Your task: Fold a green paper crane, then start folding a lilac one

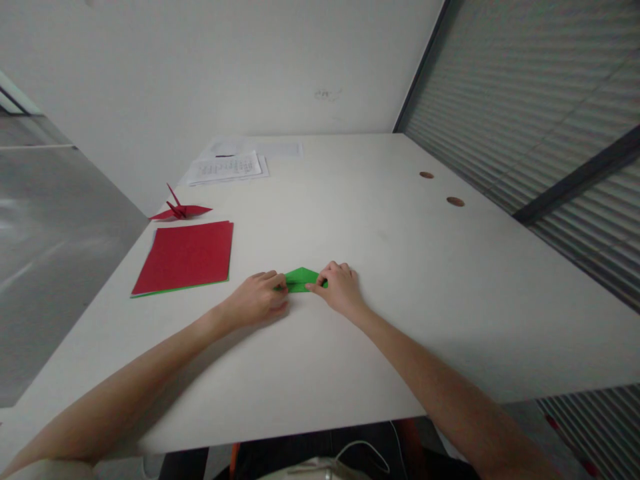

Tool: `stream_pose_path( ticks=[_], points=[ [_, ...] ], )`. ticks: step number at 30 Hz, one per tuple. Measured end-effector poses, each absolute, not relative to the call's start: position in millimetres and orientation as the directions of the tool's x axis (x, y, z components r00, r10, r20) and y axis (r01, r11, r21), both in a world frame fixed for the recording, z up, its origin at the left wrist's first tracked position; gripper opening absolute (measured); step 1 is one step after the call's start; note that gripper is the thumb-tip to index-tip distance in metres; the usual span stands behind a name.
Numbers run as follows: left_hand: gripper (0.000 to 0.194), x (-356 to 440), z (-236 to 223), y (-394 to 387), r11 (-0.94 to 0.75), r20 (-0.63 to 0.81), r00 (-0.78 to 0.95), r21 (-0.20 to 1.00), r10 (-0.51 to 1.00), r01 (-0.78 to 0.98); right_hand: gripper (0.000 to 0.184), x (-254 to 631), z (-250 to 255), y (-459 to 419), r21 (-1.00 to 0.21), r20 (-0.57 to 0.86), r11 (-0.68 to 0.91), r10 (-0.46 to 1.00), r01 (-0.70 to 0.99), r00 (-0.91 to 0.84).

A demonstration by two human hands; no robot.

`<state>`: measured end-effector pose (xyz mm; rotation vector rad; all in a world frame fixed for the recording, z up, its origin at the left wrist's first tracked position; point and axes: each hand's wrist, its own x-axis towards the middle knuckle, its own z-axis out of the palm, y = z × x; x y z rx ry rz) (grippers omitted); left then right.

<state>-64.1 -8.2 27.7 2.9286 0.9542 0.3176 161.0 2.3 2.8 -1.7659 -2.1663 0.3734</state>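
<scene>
A small folded piece of green origami paper lies on the white table, its upper edge rising to a blunt point. My left hand is closed on its left end, thumb and fingers pinching it. At the right end, my right hand grips the paper between thumb and fingers, and a bit of green shows under the fingertips. Both ends of the paper are partly hidden by my fingers.
To the left lies a stack of square paper, red on top with green beneath. Behind it stands a red origami crane. Written sheets and a dark pen lie farther back. Two round holes pierce the table near the blinds.
</scene>
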Motion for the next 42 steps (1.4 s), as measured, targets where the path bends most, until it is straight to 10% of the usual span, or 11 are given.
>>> stream_pose_path(
  ticks=[9, 21, 27, 34, 37, 42],
  points=[
    [0.016, -81, 43, 12, -0.574, 0.136, 0.610, 0.544, 0.780, 0.612, 0.041, 160, 2, 2, -0.413, 0.095, 0.210, 0.978, 0.886, -0.188],
    [0.023, -51, 10, 5, -0.827, 0.245, 0.790, 0.176, 0.562, 0.534, 0.027, 189, 7, 9, -0.505, 0.124, 0.446, 0.885, 0.739, -0.449],
    [0.028, -53, 11, 4, -0.825, 0.319, 0.761, 0.219, 0.565, 0.521, 0.011, 200, 12, 17, -0.395, 0.204, 0.616, 0.782, 0.681, -0.589],
    [0.021, -47, 25, 1, -0.543, 0.293, 0.501, 0.688, 0.814, 0.481, 0.018, 194, 29, 10, -0.654, 0.557, 0.633, 0.773, 0.414, -0.303],
    [0.026, -43, 32, -1, -0.212, 0.062, 0.412, 0.920, 0.909, 0.329, 0.022, 193, 31, 7, -0.759, 0.538, 0.576, 0.817, 0.303, -0.205],
    [0.034, -39, 37, -6, 0.095, -0.143, 0.468, 0.988, 0.872, 0.124, 0.019, 193, 27, 9, -0.844, 0.468, 0.492, 0.870, 0.214, -0.157]
  ],
)
